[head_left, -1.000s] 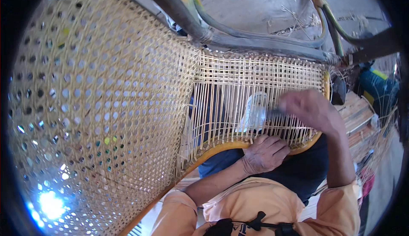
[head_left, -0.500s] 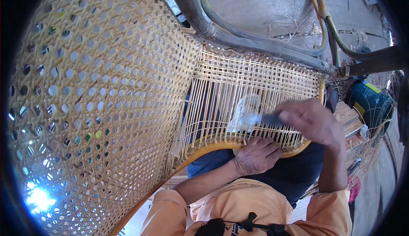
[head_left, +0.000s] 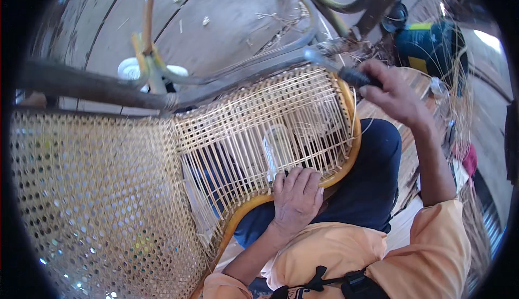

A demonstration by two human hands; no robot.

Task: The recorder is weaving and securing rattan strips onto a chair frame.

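Note:
A cane-woven chair seat (head_left: 238,123) lies across my lap, framed by a curved yellow rattan rim (head_left: 346,172). Open weave shows in the far rows, and mostly bare parallel strands run across its middle. My left hand (head_left: 296,199) is bent over the near rim, fingertips on the strands; what lies under its palm is hidden. Above the seat's right end, my right hand (head_left: 392,91) is closed around a black-handled tool (head_left: 354,76) with a blurred, pale metal end. The tool's end hangs near the far right corner of the rim.
The finished cane backrest (head_left: 102,191) fills the left side. Dark and yellow poles (head_left: 97,85) of the chair frame run along the far side. A green and yellow container (head_left: 430,45) stands at the far right, beside loose cane strands (head_left: 459,131) and wooden boards (head_left: 408,131).
My view has turned, so the chair lies lower and further left. My right hand has moved the tool from over the strands to the seat's far right corner. The left hand stays at the near rim.

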